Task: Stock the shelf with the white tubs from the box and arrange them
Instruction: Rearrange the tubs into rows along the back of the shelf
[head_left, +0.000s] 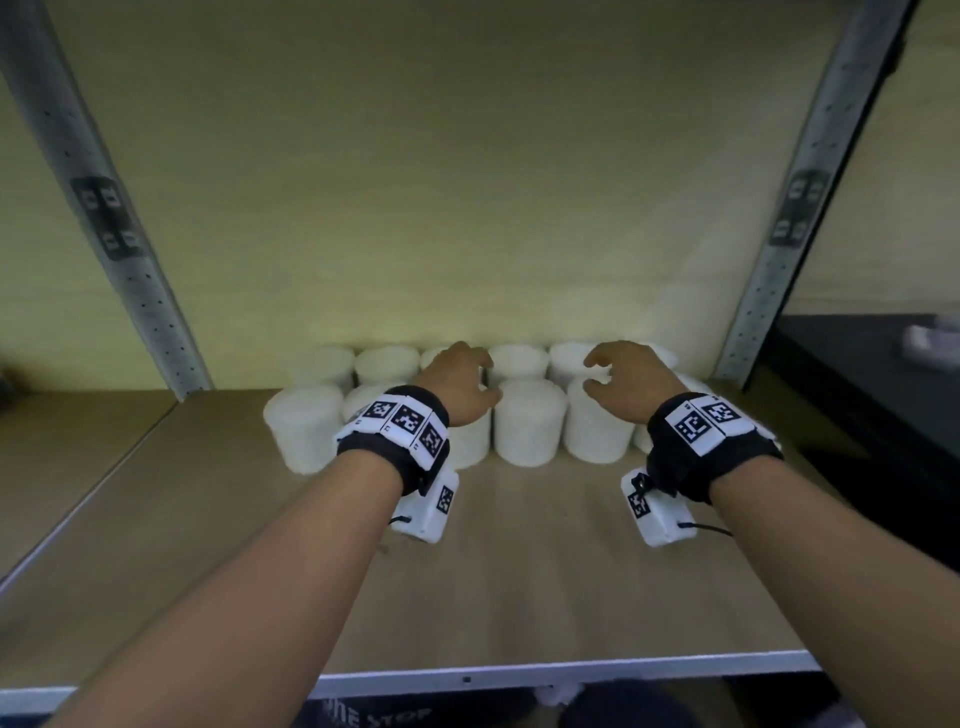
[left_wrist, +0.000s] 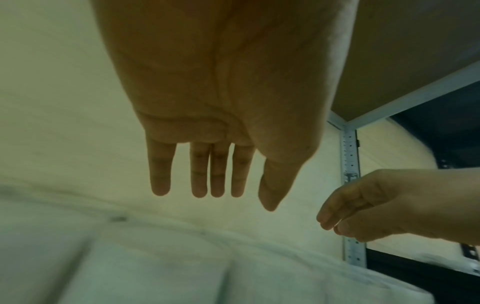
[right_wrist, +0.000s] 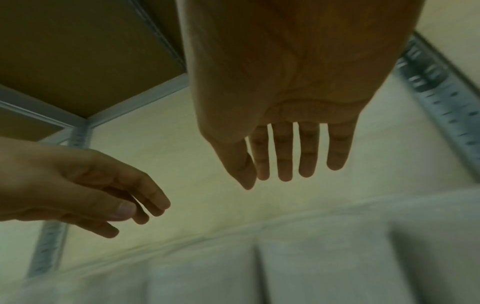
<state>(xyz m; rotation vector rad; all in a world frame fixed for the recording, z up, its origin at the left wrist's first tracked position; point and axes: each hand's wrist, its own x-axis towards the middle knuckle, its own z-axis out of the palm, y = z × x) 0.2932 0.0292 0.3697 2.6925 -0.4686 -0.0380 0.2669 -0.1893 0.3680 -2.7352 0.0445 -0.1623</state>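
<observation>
Several white tubs (head_left: 529, 420) stand in two rows at the back of the wooden shelf (head_left: 519, 571), blurred white in the wrist views (left_wrist: 161, 267) (right_wrist: 324, 257). My left hand (head_left: 467, 382) hovers above the middle tubs, fingers straight and spread in the left wrist view (left_wrist: 207, 185), holding nothing. My right hand (head_left: 618, 382) hovers over the right-hand tubs, fingers extended (right_wrist: 285, 164), empty too. Neither hand visibly touches a tub. The box is out of view.
Grey perforated metal uprights (head_left: 104, 218) (head_left: 800, 208) frame the shelf bay. A pale back wall (head_left: 415, 182) closes it behind. The shelf's white front edge (head_left: 519, 670) is near me. A dark surface (head_left: 872, 374) lies to the right; another shelf board (right_wrist: 64, 51) is overhead.
</observation>
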